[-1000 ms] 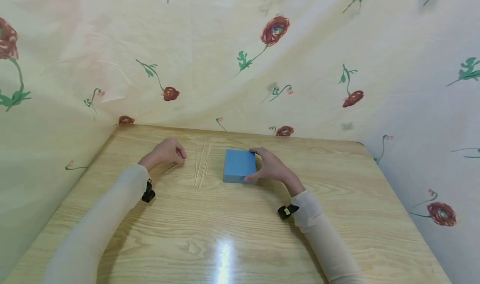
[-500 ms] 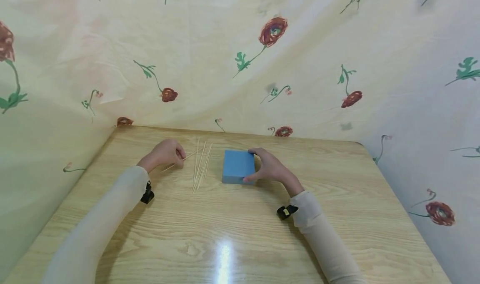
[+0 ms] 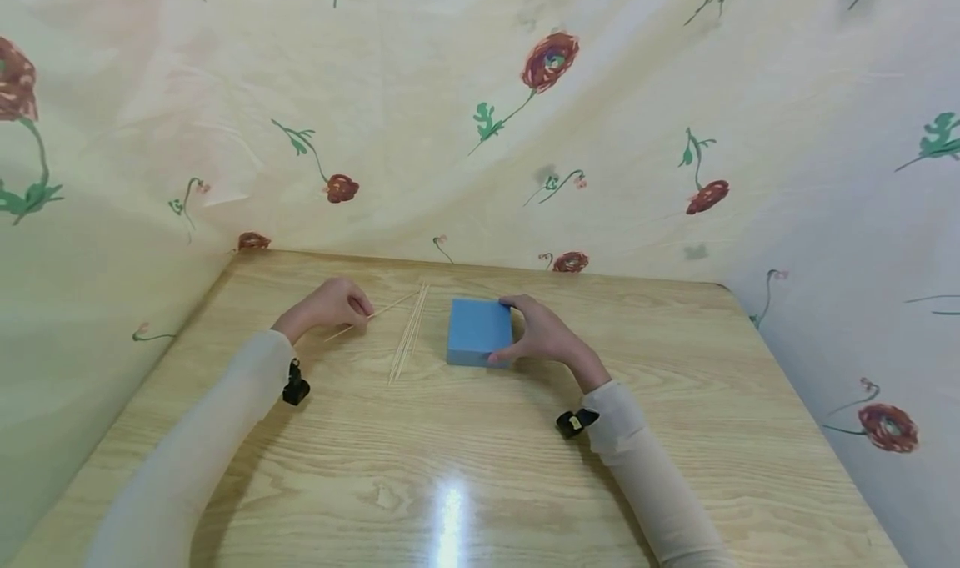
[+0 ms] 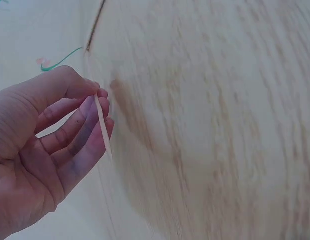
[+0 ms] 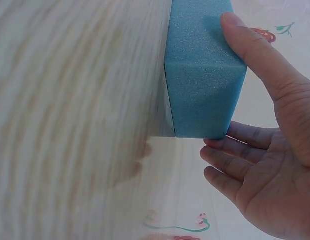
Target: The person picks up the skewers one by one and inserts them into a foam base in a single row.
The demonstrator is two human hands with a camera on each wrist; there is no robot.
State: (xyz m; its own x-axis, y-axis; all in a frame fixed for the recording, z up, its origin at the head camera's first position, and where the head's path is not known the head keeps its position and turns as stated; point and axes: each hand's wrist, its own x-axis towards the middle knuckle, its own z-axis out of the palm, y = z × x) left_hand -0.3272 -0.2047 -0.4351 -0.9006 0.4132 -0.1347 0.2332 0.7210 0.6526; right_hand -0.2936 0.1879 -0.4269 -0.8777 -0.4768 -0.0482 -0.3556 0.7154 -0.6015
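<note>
My left hand [image 3: 335,304] pinches a thin bamboo skewer [image 4: 103,129] between thumb and fingertips, over the left part of the table. In the head view its far end slants up to the right, reaching the top of a narrow bunch of several skewers [image 3: 408,336] on the wood. Right of that bunch sits a square blue foam block [image 3: 478,326], flat on the tabletop. My right hand [image 3: 543,332] grips the block's right side, thumb on the near face and fingers at the far edge. The right wrist view shows the speckled foam [image 5: 205,95] close up.
The wood-grain table [image 3: 375,485] runs up to a flowered cloth [image 3: 420,118] hanging behind it and at both sides. A black wrist camera [image 3: 296,384] sits under the left wrist, another camera [image 3: 576,423] under the right. A bright reflection lies near the front.
The loose skewers have drawn together to the right into a narrower bunch, their left ones shifted by the held skewer. Its tip shows farther right now. The right hand and block stay put.
</note>
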